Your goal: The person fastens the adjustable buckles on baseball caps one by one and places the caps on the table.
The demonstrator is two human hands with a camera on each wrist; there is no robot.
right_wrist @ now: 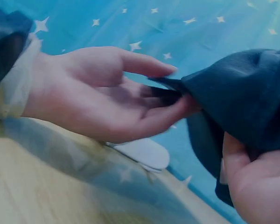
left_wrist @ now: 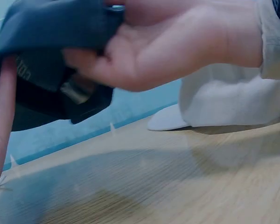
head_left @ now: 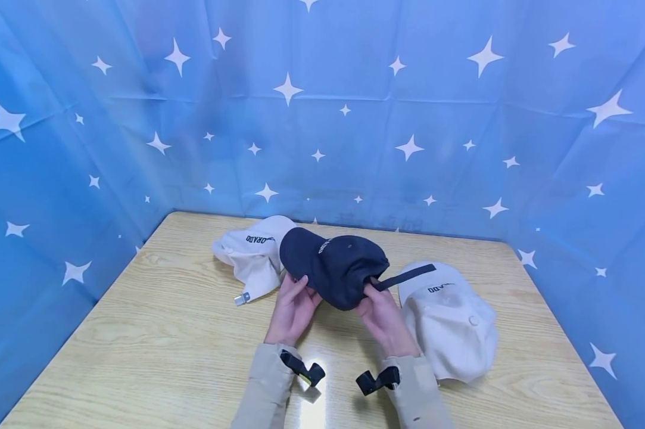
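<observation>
A navy baseball cap (head_left: 343,268) is held up over the table between both hands, brim to the left and white lettering on its front. My left hand (head_left: 294,310) pinches the cap's lower edge near the brim, thumb on top and fingers beneath, as the right wrist view also shows. At the back of the cap, my right hand (head_left: 382,316) grips the edge, its fingertips partly hidden by the fabric. From there the loose dark strap (head_left: 408,277) sticks out to the right. In the left wrist view, the cap's dark inside (left_wrist: 42,100) shows, with a small label in it.
A white cap (head_left: 252,253) with dark lettering lies behind on the left, its strap end with a metal buckle (head_left: 242,299) toward me. Another white cap (head_left: 451,322) sits close beside my right forearm. The wooden table (head_left: 140,333) backs onto a blue star-patterned curtain (head_left: 343,131).
</observation>
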